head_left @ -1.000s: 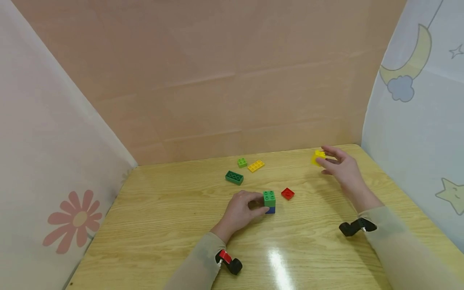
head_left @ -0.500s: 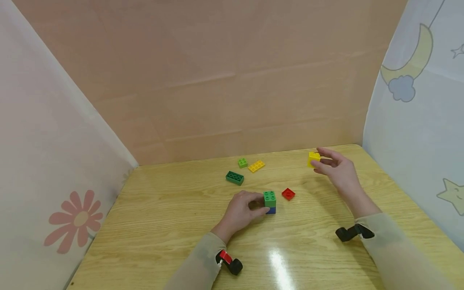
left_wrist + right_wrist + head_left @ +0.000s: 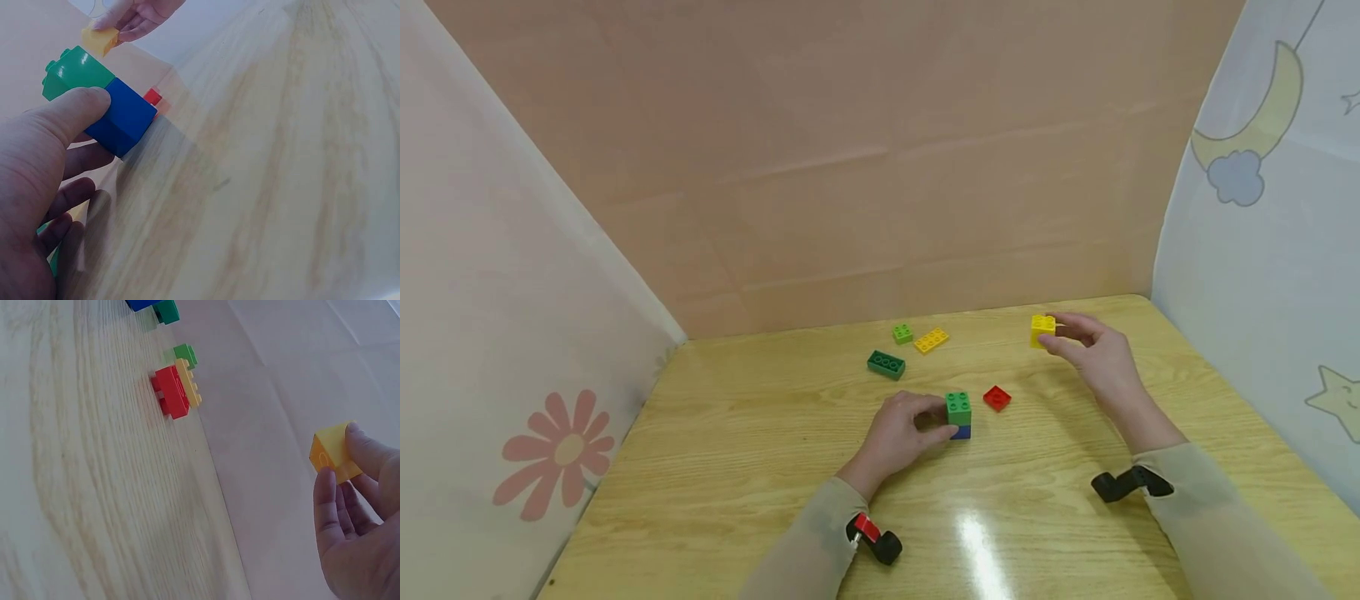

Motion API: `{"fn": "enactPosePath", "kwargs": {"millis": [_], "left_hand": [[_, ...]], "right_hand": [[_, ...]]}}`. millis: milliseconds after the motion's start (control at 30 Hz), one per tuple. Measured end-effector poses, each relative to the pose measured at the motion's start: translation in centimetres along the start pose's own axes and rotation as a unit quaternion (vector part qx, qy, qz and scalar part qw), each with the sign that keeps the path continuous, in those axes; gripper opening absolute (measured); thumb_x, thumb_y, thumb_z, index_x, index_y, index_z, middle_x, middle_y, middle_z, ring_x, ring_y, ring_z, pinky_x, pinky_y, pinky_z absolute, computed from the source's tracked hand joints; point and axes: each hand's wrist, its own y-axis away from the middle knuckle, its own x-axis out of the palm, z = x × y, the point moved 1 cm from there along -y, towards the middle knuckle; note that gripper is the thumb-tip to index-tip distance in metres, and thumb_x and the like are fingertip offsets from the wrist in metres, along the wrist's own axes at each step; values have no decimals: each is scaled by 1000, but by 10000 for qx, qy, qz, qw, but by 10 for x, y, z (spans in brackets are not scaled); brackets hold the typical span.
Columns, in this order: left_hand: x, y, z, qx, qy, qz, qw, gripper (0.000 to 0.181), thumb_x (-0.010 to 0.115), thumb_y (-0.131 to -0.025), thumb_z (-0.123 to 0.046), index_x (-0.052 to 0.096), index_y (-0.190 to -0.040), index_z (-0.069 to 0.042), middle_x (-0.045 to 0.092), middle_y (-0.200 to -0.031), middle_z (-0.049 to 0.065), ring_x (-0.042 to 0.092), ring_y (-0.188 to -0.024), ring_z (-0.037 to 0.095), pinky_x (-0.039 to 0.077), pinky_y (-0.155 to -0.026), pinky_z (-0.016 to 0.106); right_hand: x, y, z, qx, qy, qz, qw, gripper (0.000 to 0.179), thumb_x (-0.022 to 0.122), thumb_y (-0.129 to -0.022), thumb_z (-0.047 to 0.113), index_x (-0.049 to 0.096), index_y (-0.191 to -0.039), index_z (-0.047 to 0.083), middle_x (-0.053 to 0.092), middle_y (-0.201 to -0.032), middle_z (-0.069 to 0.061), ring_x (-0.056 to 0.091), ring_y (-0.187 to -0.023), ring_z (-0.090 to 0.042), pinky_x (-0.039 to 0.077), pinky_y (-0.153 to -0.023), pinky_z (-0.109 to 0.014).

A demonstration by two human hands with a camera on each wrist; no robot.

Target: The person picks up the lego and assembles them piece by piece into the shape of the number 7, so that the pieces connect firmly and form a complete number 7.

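Note:
On the table, a green brick sits on top of a blue brick. My left hand holds this stack from its left side, thumb across the near face. Off to the right, my right hand pinches a yellow brick between thumb and fingers, studs up, above the table. In the right wrist view the yellow brick shows its hollow underside. Just right of the stack lies a small red brick, upside down.
Behind the stack lie a dark green brick turned upside down, a lime green brick and a flat yellow-orange plate brick. The wooden table meets a fabric backdrop at its far edge.
My right hand has moved a little to the left with the yellow brick, which now shows more of its studs. The left hand and the stack have stayed in place.

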Motion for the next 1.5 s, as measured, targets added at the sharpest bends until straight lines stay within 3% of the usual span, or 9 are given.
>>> {"fn": "enactPosePath", "kwargs": {"millis": [100, 367, 667, 900, 1500], "left_hand": [[0, 0, 0, 12, 22, -4, 10000, 35, 84, -101, -40, 81, -131, -21, 77, -117, -17, 65, -113, 9, 51, -102, 34], [0, 1, 0, 21, 51, 4, 10000, 34, 84, -101, -39, 82, -130, -21, 78, -116, -16, 65, -110, 9, 51, -100, 34], [1, 0, -1, 30, 72, 21, 10000, 35, 84, -101, -40, 82, -131, -21, 78, -116, -17, 65, -110, 8, 51, -100, 33], [0, -2, 0, 59, 27, 13, 10000, 36, 84, -101, -41, 82, -131, -22, 77, -117, -20, 64, -108, 7, 51, -98, 32], [-2, -4, 1, 227, -63, 63, 9997, 36, 82, -103, -40, 80, -135, -25, 77, -118, -21, 63, -108, 3, 49, -98, 32]], "right_hand": [[2, 2, 2, 1, 9, 94, 10000, 67, 78, -106, 39, 57, -160, 6, 65, -140, -7, 58, -123, -11, 49, -92, -8], [9, 6, 9, -75, -128, 320, 9994, 70, 79, -106, 36, 51, -165, 10, 61, -150, -14, 56, -142, -33, 50, -95, -9], [20, 15, 23, -184, -260, 692, 9971, 66, 80, -105, 30, 54, -163, 11, 61, -151, -18, 66, -119, -7, 55, -94, -14], [32, 18, 30, -207, -259, 1133, 9930, 64, 82, -104, 29, 58, -160, 11, 66, -145, -19, 70, -115, -11, 57, -94, -18], [53, 31, 36, -196, -361, 1715, 9843, 58, 86, -101, 29, 65, -153, 14, 71, -139, -12, 71, -118, -23, 61, -94, -28]]}}
